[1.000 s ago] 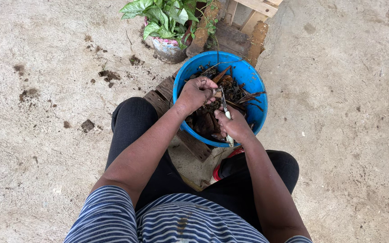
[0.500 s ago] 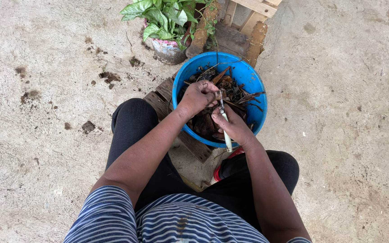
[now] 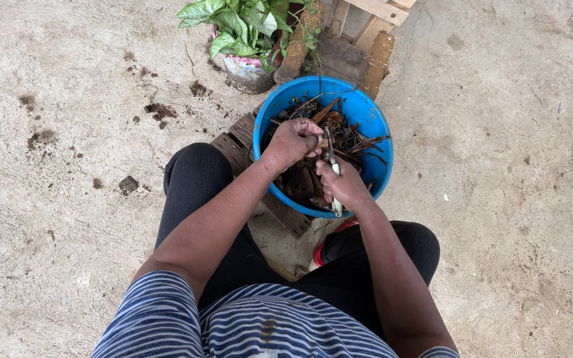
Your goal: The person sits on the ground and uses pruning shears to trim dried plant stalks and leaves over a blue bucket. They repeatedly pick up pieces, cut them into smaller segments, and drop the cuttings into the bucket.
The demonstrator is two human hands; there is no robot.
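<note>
Your left hand [image 3: 294, 140] is curled in a loose fist over the blue bucket [image 3: 373, 122] at upper centre, pinching a brown stalk [image 3: 326, 110] among the dry leaves [image 3: 303, 180]. Your right hand [image 3: 343, 185] is closed around a small tool [image 3: 331, 158], a knife or snips, pale handle low, metal tip pointing up toward the left hand; which it is, you cannot tell at this size. The bucket sits between your knees on a wooden slat [image 3: 241, 140], partly filled with brown stalks and leaf scraps. Judging by that, the cutting looks well under way, but long uncut pieces jut past the right rim, so more is left. Around you: a potted plant [image 3: 241, 30] at top centre, just behind the bucket; a wooden frame [image 3: 373, 20] to its right; clumps of soil [image 3: 160, 109] on the concrete floor [image 3: 61, 219] at upper left. A red item [image 3: 321, 250] shows under your right leg.
</note>
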